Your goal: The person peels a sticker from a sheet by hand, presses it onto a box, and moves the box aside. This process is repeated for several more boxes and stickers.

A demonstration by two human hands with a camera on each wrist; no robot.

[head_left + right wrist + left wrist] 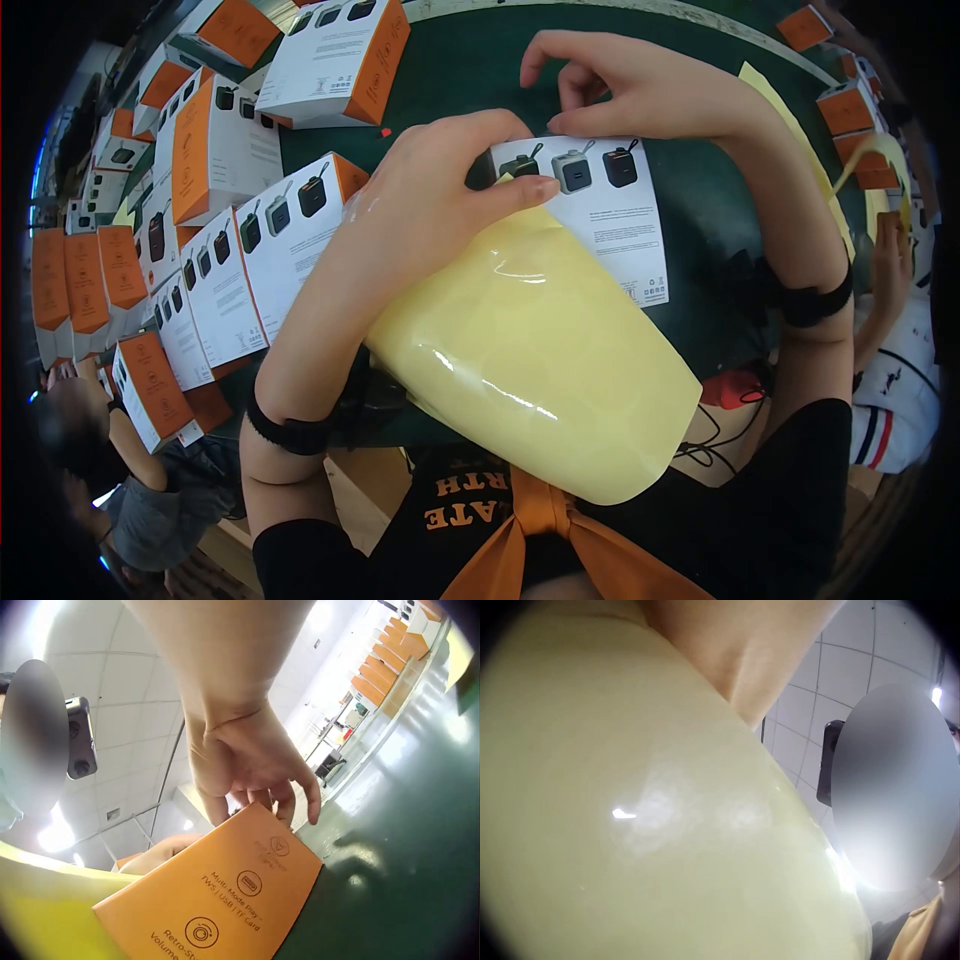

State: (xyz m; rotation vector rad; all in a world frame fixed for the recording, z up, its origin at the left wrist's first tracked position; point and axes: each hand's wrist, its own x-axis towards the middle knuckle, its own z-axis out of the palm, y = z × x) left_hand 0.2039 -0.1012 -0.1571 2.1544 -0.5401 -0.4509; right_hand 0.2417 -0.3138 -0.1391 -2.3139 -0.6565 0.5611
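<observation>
A white product box (610,215) with orange sides and printed speaker pictures lies on the green table in front of me. My left hand (430,190) has its thumb over the top corner of a glossy yellow sheet (540,370) and pinches it near the box's left end. The sheet curves down toward my body and covers part of the box. At the box's far edge is my right hand (640,90), thumb along the edge and fingers loosely bent. The right wrist view shows those fingers behind the box's orange side (247,885); the yellow sheet fills much of the left wrist view.
Several similar boxes (300,215) stand grouped at the left, with another box (335,65) at the far left of the green table (460,60). Black cables (715,440) hang near a red object (735,388) at the right. Other people sit on both sides.
</observation>
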